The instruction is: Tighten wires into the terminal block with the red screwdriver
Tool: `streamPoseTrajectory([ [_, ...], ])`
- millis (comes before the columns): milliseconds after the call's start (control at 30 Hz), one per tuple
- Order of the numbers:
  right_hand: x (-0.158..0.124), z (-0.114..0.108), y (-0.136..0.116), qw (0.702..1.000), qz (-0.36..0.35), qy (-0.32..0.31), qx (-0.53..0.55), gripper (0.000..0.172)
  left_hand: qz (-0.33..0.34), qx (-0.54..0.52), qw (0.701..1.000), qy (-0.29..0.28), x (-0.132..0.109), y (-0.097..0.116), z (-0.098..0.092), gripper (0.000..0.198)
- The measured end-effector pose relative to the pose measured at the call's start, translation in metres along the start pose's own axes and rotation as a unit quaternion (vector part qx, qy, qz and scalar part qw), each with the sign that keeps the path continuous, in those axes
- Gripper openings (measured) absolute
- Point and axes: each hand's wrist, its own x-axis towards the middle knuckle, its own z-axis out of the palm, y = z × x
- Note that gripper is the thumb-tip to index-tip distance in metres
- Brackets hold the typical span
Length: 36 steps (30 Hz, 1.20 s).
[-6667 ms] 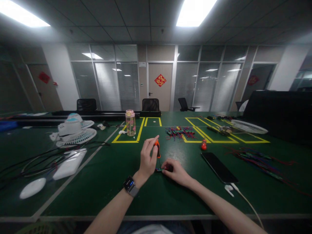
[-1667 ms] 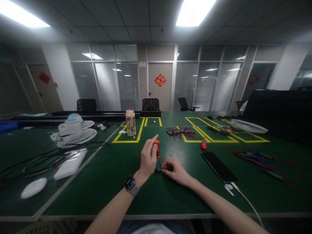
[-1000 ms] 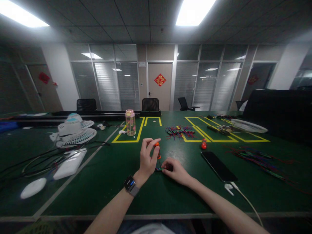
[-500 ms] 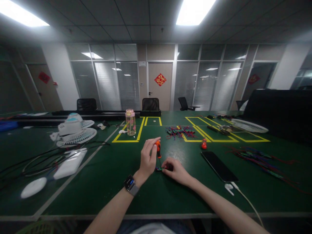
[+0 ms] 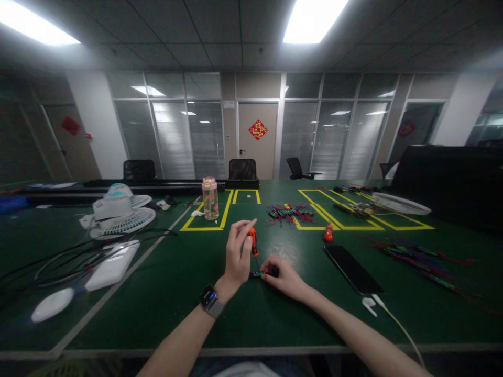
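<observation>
An orange and black screwdriver (image 5: 254, 245) stands nearly upright, tilted a little, its handle between the thumb and fingers of my left hand (image 5: 237, 256). Its shaft points down at a small green circuit board (image 5: 257, 274) lying on the table. From the right, my right hand (image 5: 283, 275) pinches the board's end between thumb and fingers. Whether the tip sits in a screw is too small to tell. A smartwatch (image 5: 211, 300) is on my left wrist.
Wired boards lie in a pile (image 5: 291, 212) ahead and a bunch (image 5: 422, 259) at right. A red bulb-shaped object (image 5: 328, 233), phone (image 5: 352, 268) and cable are on my right. A bottle (image 5: 210, 200), fans (image 5: 124, 212), white power bank (image 5: 113, 265) and mouse (image 5: 52, 305) stand left.
The fingers of my left hand have shifted slightly around the screwdriver handle, and its top leans a bit more to the left. My right hand stays on the board.
</observation>
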Motion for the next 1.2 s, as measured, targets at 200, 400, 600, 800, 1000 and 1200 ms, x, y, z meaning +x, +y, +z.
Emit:
streamPoseTrajectory([
  [200, 0.0, -0.0003, 0.0002, 1.0, 0.001, -0.006, 0.005, 0.013, 0.015, -0.015, 1.0, 0.024, -0.0007, -0.0032, 0.0033, 0.026],
  [400, 0.0, -0.0001, -0.0015, 1.0, 0.004, -0.002, -0.003, 0.014, 0.018, 0.008, 1.0, 0.024, 0.0001, -0.0008, 0.0012, 0.024],
  [600, -0.0001, -0.0004, -0.0004, 1.0, -0.002, -0.004, -0.001, 0.013, -0.011, -0.027, 1.0, -0.011, -0.0014, -0.0039, 0.0021, 0.037],
  [800, 0.0001, -0.0002, 0.0013, 1.0, -0.011, -0.002, 0.002, 0.013, -0.005, 0.016, 1.0, 0.024, -0.0014, -0.0051, 0.0056, 0.027],
  [1000, 0.0004, 0.0011, 0.0037, 1.0, -0.012, -0.001, -0.001, 0.014, -0.014, 0.018, 1.0, 0.0, -0.0023, -0.0025, 0.0016, 0.033],
  [1200, 0.0011, 0.0025, 0.0067, 1.0, -0.015, 0.0, 0.003, 0.014, -0.003, 0.005, 1.0, 0.017, -0.0043, -0.0061, 0.0055, 0.033],
])
